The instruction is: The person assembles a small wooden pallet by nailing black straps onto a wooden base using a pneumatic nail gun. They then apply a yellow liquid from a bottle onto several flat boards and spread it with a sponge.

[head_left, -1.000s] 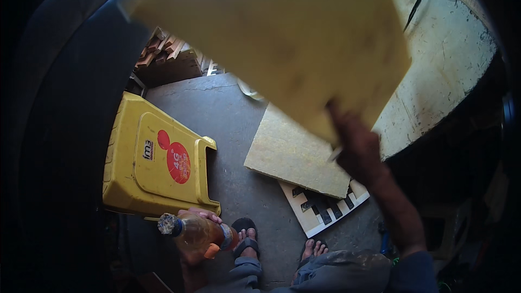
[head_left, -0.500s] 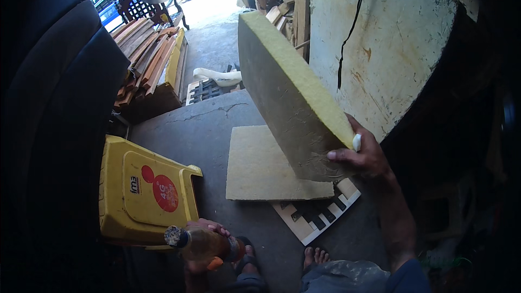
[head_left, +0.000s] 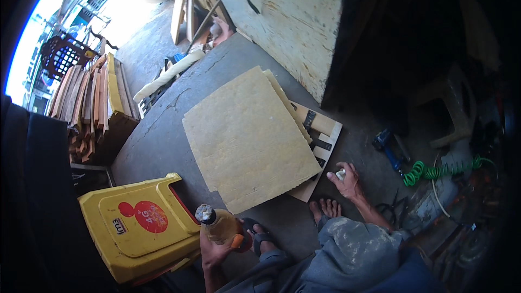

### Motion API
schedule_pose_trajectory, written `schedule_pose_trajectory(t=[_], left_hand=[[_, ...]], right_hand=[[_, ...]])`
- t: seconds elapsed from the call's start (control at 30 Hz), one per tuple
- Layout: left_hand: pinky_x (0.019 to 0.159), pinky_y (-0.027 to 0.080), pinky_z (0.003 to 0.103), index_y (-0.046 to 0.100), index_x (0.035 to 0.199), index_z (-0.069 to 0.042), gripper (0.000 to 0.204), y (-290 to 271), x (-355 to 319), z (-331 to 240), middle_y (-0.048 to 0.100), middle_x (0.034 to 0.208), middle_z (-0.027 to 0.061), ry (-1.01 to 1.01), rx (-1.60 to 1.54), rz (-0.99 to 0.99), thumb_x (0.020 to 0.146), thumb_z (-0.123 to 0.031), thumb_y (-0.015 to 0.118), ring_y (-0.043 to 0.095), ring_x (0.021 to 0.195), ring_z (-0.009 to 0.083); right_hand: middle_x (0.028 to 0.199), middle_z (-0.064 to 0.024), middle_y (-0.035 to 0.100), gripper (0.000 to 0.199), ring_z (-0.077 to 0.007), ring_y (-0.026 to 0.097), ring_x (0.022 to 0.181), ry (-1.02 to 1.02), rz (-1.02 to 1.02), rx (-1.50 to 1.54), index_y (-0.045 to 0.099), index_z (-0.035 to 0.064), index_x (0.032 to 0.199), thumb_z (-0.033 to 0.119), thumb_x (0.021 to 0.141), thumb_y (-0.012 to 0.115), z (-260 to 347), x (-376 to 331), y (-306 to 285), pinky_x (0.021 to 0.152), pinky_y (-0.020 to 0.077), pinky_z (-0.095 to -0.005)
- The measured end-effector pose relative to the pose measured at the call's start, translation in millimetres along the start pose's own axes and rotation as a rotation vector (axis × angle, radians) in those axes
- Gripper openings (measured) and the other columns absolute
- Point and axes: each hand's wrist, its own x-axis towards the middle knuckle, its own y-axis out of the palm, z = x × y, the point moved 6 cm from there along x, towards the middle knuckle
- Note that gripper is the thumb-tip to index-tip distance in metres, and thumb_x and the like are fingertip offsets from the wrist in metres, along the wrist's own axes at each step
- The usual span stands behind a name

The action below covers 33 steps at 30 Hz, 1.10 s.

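Note:
My left hand (head_left: 213, 249) is wrapped round a bottle (head_left: 221, 227) of amber liquid with a dark neck and a crusted pale top. A large yellowish foam slab (head_left: 249, 141) lies flat, with the edge of a second slab (head_left: 287, 106) showing beneath it. Both rest over a wooden frame (head_left: 330, 138) strung with black webbing. Just off the frame's near right corner, my right hand (head_left: 350, 184) is open, its fingers curved and apart. A small white piece (head_left: 340, 174) shows at its fingers; whether it is a wrap or a loose bit, I cannot tell.
A yellow plastic stool (head_left: 141, 222) stands at left, behind it a stack of wooden strips (head_left: 89, 97). At right, a blue air tool (head_left: 386, 144) lies with a coiled green hose (head_left: 429, 172). A worn pale panel (head_left: 287, 16) stands at the far side.
The foam slab, held up on edge by my right hand before, now lies on the other slab. My right hand has let go and drawn back. The view has turned right.

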Motion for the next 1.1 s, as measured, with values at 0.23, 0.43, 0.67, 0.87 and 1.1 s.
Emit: schedule_pose_trajectory(t=[0.23, 0.43, 0.67, 0.87, 1.1], left_hand=[[0.085, 0.058, 0.034, 0.056, 0.125, 0.0, 0.073, 68.5, 42.4, 25.5, 0.068, 0.106, 0.0086, -0.126, 0.216, 0.378, 0.066, -0.018, 0.095, 0.069, 0.095, 0.0191], [0.085, 0.055, 0.031, 0.053, 0.123, -0.003, 0.071, 119.3, 61.2, 27.4, 0.064, 0.106, 0.0062, -0.102, 0.455, 0.537, 0.069, -0.024, 0.095, 0.065, 0.096, 0.0157], [0.093, 0.053, 0.033, 0.054, 0.129, -0.002, 0.071, 124.9, 60.6, 23.0, 0.067, 0.114, 0.0087, -0.07, 0.365, 0.523, 0.073, -0.023, 0.093, 0.065, 0.105, 0.0163], [0.095, 0.053, 0.034, 0.056, 0.13, -0.003, 0.071, 122.3, 61.8, 21.0, 0.069, 0.115, 0.0106, 0.01, 0.415, 0.538, 0.073, -0.025, 0.093, 0.066, 0.107, 0.0183], [0.093, 0.054, 0.036, 0.057, 0.129, -0.002, 0.07, 112.7, 62.1, 26.4, 0.07, 0.114, 0.0147, 0.066, 0.515, 0.486, 0.074, -0.028, 0.092, 0.07, 0.105, 0.0241]], right_hand=[[0.136, -0.0206, 0.053, 0.062, -0.0414, 0.055, 0.123, 0.432, -0.309, -0.062, 0.056, 0.0034, 0.137, 0.043, 0.092, 0.072, -124.6, -107.0, -78.0, 0.103, 0.0464, -0.0484], [0.125, -0.0192, 0.061, 0.053, -0.0407, 0.056, 0.12, 0.673, -0.609, -0.578, 0.057, 0.0077, 0.135, 0.038, 0.093, 0.07, -191.9, -169.6, -115.7, 0.099, 0.0473, -0.0515], [0.128, -0.0214, 0.064, 0.059, -0.0424, 0.064, 0.114, 1.015, -0.537, -0.302, 0.057, 0.0014, 0.132, 0.043, 0.092, 0.07, -174.9, -144.3, -124.6, 0.096, 0.0517, -0.049], [0.123, -0.021, 0.067, 0.051, -0.0379, 0.068, 0.109, 0.802, -0.013, -0.309, 0.058, 0.0055, 0.134, 0.04, 0.097, 0.064, -137.7, -114.8, -67.1, 0.091, 0.0544, -0.045], [0.116, -0.0204, 0.07, 0.042, -0.0325, 0.072, 0.102, 0.117, 0.282, -0.182, 0.06, 0.0104, 0.136, 0.036, 0.103, 0.057, 19.6, -46.1, -65.3, 0.084, 0.0575, -0.0404]])
